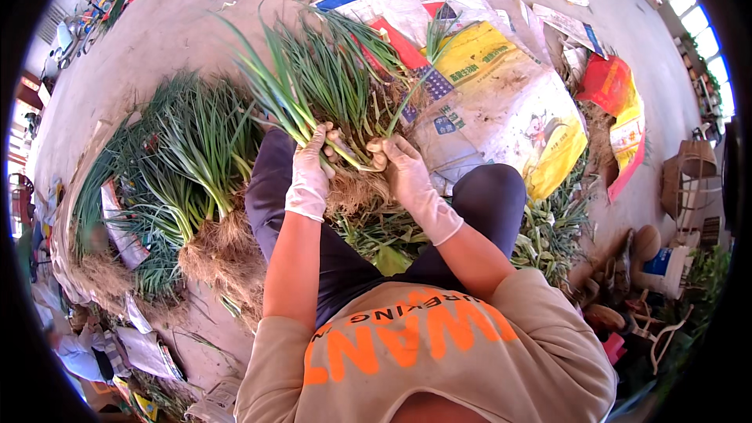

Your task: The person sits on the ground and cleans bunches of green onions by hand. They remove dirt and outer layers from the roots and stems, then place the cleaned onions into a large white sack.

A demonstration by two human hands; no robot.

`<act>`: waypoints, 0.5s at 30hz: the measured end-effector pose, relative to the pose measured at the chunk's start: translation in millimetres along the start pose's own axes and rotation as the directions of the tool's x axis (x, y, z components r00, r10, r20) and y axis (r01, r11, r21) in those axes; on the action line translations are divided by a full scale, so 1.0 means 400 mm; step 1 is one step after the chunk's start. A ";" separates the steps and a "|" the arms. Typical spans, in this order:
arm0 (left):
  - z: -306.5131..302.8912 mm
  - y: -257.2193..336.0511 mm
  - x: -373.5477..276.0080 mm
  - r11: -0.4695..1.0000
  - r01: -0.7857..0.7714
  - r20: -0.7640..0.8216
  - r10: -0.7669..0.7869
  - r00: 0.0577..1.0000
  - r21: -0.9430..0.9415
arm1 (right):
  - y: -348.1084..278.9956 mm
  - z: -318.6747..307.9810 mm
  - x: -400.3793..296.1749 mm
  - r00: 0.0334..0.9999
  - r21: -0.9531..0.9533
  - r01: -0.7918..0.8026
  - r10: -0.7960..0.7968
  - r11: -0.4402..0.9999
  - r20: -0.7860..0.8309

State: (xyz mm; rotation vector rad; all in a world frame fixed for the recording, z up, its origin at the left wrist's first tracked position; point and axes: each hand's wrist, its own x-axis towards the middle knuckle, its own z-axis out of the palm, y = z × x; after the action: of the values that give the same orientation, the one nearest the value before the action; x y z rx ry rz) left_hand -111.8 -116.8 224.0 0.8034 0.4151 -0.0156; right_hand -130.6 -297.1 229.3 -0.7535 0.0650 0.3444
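My left hand [317, 158], in a thin whitish glove, is closed around the pale stems of several green onions [288, 100], whose leaves point up and to the left. My right hand [396, 158], gloved alike, pinches a single green onion stalk [405, 100] with thumb and fingers, close beside the left hand. Just beyond both hands lies a pile of green onions [335, 70] with roots towards me. Under the hands hang tangled brown roots [355, 191]. Trimmed leaves [385, 229] cover the floor between my knees.
Rooted bundles of green onions [205, 153] lie at my left. Flattened printed woven sacks [470, 106] spread ahead and to the right. More leaf scraps [552, 229] lie by my right knee. A basket [693, 170] stands at the far right. Part of a person [85, 352] shows at lower left.
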 end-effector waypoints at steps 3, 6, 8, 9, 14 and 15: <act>0.000 0.028 -0.022 0.999 -0.033 -0.055 0.032 0.998 -0.010 | -0.066 -0.066 -0.056 0.943 0.008 -0.301 0.297 0.954 0.152; -0.021 0.063 -0.029 0.998 -0.047 -0.058 0.048 0.997 0.030 | -0.079 -0.089 -0.078 1.000 -0.911 -0.024 0.026 0.413 -0.014; -0.020 0.061 -0.039 0.999 -0.025 0.020 0.025 0.999 0.021 | -0.055 -0.076 -0.080 0.814 -0.857 0.257 -0.378 -0.446 0.441; -0.002 0.056 -0.046 1.000 0.009 0.054 -0.009 0.999 0.011 | -0.043 -0.065 -0.066 0.828 -0.880 0.343 -0.337 -0.328 0.449; 0.049 0.012 -0.070 0.996 0.053 0.220 -0.037 0.975 -0.068 | 0.018 -0.031 -0.041 0.910 -0.910 0.397 -0.178 0.117 0.374; 0.042 0.012 -0.068 1.000 0.011 0.153 -0.008 0.988 -0.019 | 0.023 -0.018 -0.047 0.888 -0.920 0.392 -0.266 0.013 0.375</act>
State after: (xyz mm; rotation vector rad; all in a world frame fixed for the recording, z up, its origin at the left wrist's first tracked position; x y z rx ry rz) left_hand -130.0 -129.2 247.9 0.7752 0.2731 -0.0815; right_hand -151.0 -301.1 221.3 -2.1440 -0.5368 -0.1352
